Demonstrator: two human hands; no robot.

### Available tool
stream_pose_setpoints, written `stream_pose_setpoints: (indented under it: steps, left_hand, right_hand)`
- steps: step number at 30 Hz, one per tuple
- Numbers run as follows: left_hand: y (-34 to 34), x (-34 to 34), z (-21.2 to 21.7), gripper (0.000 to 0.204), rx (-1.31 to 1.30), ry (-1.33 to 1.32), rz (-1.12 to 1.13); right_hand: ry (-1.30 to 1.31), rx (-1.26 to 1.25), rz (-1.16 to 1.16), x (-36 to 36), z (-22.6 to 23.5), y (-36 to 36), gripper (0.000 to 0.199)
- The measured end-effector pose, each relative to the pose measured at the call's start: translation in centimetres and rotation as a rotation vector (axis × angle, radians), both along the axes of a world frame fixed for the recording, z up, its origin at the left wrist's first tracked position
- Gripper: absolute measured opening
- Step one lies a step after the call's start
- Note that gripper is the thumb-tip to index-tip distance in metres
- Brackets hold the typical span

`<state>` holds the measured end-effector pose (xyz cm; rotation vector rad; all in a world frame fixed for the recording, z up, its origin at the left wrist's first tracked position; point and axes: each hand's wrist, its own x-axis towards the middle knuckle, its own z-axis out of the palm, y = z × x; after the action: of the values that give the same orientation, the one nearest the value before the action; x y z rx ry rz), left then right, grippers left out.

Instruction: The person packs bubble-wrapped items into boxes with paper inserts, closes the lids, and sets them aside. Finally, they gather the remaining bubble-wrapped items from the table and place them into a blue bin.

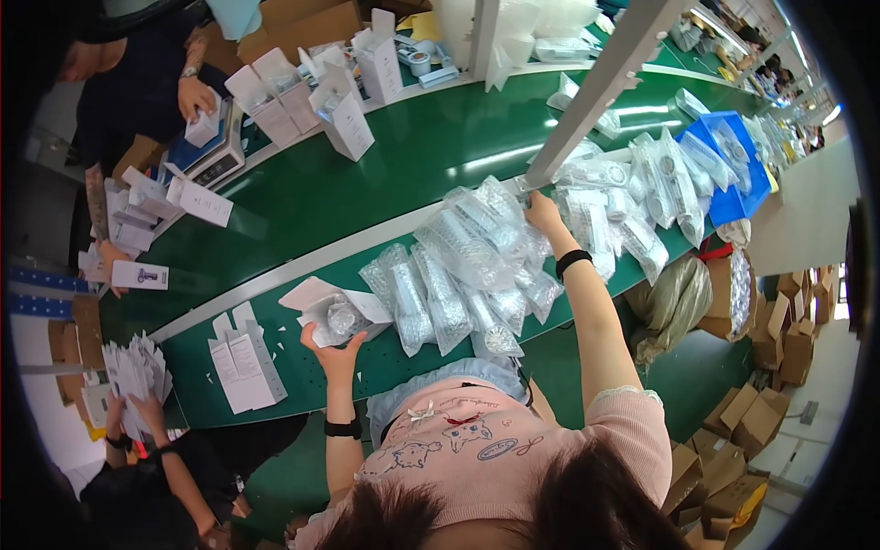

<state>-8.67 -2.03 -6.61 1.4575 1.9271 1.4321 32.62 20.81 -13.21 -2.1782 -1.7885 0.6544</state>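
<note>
left hand (334,352) grips an open-flapped white box (310,296) holding a bubble-wrapped bundle (345,319); right hand (544,212)'s grip unclear.

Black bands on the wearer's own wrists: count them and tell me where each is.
2: one band on the left wrist, whose hand holds an open white box; another band on the right wrist.

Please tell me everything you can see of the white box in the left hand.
The box is white and looks like thin card. It is open, with a broad flap spread outward on its left. A clear bubble-wrapped piece shows in the opening. The box is tilted, so its inside partly shows. The left hand grips its near side; more wrapped pieces lie just right of it. Whether it touches the green table is unclear.
</note>
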Motion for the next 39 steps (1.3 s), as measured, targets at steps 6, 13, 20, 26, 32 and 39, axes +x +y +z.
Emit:
stream_pose_setpoints:
  steps: [6,13,20,26,32,39]
  left_hand:
    - [-0.1,0.2,1.3,0.083,0.050,0.004,-0.044]
    - [0.4,-0.7,7.7,0.053,-0.215,0.120,-0.065]
    - [1.5,-0.7,9.3,0.021,-0.123,0.360,-0.134]
    - [1.6,-3.0,7.0,0.013,-0.129,0.188,-0.151]
    - [2.2,-3.0,8.5,0.011,-0.395,-0.087,-0.009]
    - [1.3,-5.9,5.4,0.039,-0.096,-0.324,-0.057]
  right_hand:
    - [-0.126,0.709,0.148,-1.4,1.8,-0.9,0.024]
    - [0.881,0.571,0.007,-11.4,15.4,-8.6,0.020]
    - [0.980,0.476,0.724,-23.8,19.2,-13.6,0.028]
    - [0.893,0.560,1.028,-26.7,17.0,-14.7,0.027]
    - [0.217,0.401,1.358,-27.1,15.7,-15.3,0.023]
    - [0.370,0.488,1.173,-26.2,14.4,-14.6,0.064]
